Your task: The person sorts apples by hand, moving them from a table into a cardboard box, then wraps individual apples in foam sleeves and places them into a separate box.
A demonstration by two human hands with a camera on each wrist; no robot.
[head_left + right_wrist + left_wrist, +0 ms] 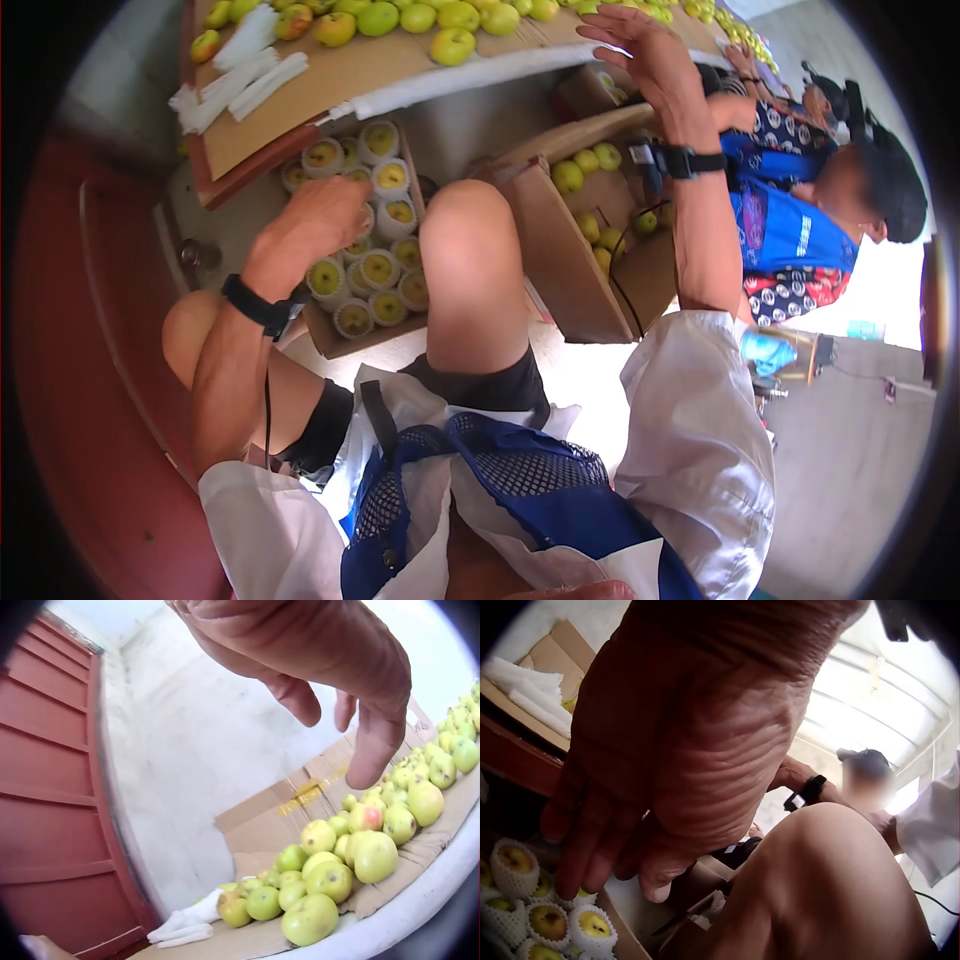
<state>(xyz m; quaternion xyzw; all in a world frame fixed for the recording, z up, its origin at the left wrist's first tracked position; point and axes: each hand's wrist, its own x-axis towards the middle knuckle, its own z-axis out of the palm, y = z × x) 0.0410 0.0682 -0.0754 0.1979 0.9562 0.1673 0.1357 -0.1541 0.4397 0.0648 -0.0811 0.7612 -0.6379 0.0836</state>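
Many netted apples (378, 268) sit in a cardboard box (624, 921) below the left hand (318, 218), whose fingers hang loose and empty; the right hand (650, 62), fingers released and slightly bent, is raised near loose apples (375, 856) on the table (265, 145).

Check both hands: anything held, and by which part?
Nothing visibly held: left hand is over the foam-wrapped apples, right hand above the loose apples.

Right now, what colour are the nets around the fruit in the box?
White. The foam nets show best in the left wrist view.
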